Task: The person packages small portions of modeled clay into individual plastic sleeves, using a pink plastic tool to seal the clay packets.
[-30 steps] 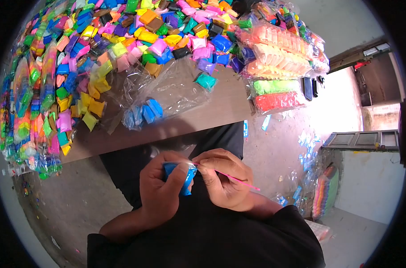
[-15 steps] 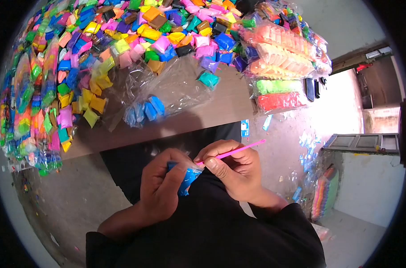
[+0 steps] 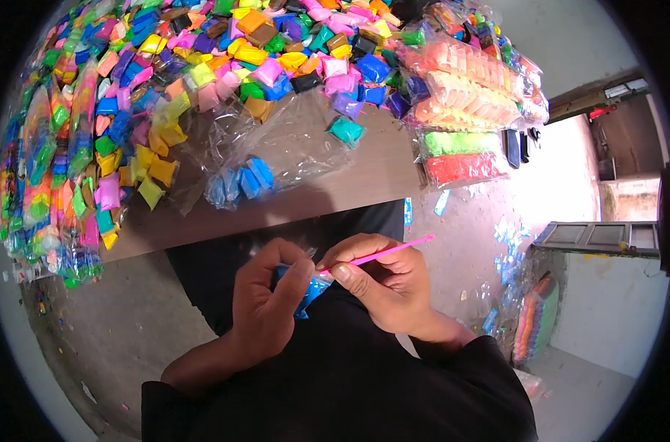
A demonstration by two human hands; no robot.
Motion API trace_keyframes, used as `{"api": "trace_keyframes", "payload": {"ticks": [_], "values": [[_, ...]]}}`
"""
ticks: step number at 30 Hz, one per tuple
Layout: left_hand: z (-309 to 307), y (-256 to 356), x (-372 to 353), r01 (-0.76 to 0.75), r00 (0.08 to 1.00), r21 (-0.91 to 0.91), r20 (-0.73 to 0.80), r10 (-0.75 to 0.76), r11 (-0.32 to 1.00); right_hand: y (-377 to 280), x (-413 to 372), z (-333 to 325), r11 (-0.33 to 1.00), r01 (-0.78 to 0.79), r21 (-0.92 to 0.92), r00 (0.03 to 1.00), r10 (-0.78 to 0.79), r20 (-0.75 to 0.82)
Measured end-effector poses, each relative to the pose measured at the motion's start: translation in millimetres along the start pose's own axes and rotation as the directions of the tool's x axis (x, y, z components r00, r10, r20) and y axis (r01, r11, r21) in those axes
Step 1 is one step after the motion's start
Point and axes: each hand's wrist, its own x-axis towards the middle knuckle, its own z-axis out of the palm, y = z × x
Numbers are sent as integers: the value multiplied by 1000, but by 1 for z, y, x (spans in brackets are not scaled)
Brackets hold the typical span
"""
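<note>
My left hand (image 3: 274, 296) is closed on a small blue packet (image 3: 314, 293) with a clear plastic edge, held above my lap. Between the thumb and fingers of my right hand (image 3: 385, 286) is a thin pink plastic stick (image 3: 383, 254). Its lower end meets the packet's clear edge, and its far end points up to the right. The fingertips of both hands almost touch, hiding part of that edge. Beyond them on the table lies a clear plastic bag (image 3: 290, 144) with several blue packets (image 3: 248, 179) in it.
Colourful packets (image 3: 265, 70) are heaped across the back of the table (image 3: 342, 184). Filled long bags (image 3: 82, 132) lie at the left. Bags of orange packets (image 3: 467, 81) and green and red ones (image 3: 464, 155) are stacked at the right. Blue scraps (image 3: 508, 247) litter the floor.
The pink stick has shifted slightly left and down at the packet's edge. Both hands keep their grip and stay in nearly the same place.
</note>
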Motion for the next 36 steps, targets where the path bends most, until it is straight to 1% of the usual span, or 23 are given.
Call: {"api": "trace_keyframes", "payload": {"ticks": [2, 4, 8, 10, 11, 13, 14, 16, 19, 22, 26, 28, 29, 31, 32, 34, 35, 36], "values": [[-1, 0, 1, 12, 1000, 5, -5, -12, 1000, 0, 1, -1, 1000, -10, -8, 1000, 10, -3], [-3, -1, 3, -60, 997, 49, 60, 57, 997, 0, 4, -3, 998, 23, -56, 1000, -22, 16], [-5, 2, 3, 6, 995, 9, 104, -7, 1000, -2, 3, -4, 997, -19, -74, 998, 23, 50], [-4, 3, 3, 10, 994, 27, 109, -13, 1000, 1, -1, -3, 975, -189, 118, 982, 189, 17], [-4, 3, 3, 12, 994, 27, 109, -15, 1000, 4, -2, -2, 974, -191, 119, 982, 190, 16], [-4, 2, 4, 5, 992, 4, 124, -6, 1000, 11, -4, 0, 927, -238, 289, 970, 240, 31], [-4, 3, 4, 6, 992, 4, 124, -6, 1000, 13, -5, 1, 927, -239, 289, 970, 240, 31], [-4, 4, 3, 21, 990, -6, 137, -20, 1000, 15, -7, 1, 836, -308, 454, 944, 330, 32], [-3, 5, 4, 12, 988, -8, 153, -10, 1000, 16, -6, 0, 811, -301, 501, 946, 320, 51], [-4, 7, 4, 9, 984, 7, 176, -11, 1000, 15, -5, -3, 798, -313, 515, 946, 312, 92], [-1, 9, 3, 29, 986, 0, 165, -29, 1000, 17, -8, -3, 805, -290, 518, 954, 288, 88], [1, 11, 4, 24, 989, -14, 148, -22, 1000, 17, -10, 0, 865, -253, 433, 961, 276, 9], [1, 10, 4, 25, 989, -15, 147, -22, 1000, 17, -10, 0, 865, -255, 432, 961, 278, 11], [-1, 8, 4, 8, 989, 16, 146, -10, 1000, 16, -10, 1, 917, -201, 345, 975, 221, -18], [-2, 7, 5, 9, 989, 15, 144, -11, 1000, 16, -10, 0, 916, -203, 345, 975, 222, -16], [-4, 6, 6, 30, 987, 44, 154, -37, 999, 14, -8, -2, 949, -181, 257, 982, 187, 2], [-5, 5, 6, 30, 988, 43, 153, -36, 999, 13, -7, -4, 949, -182, 256, 982, 187, 3], [-5, 4, 6, 32, 985, 46, 165, -40, 998, 11, -7, -7, 955, -196, 221, 981, 192, 40]]}}
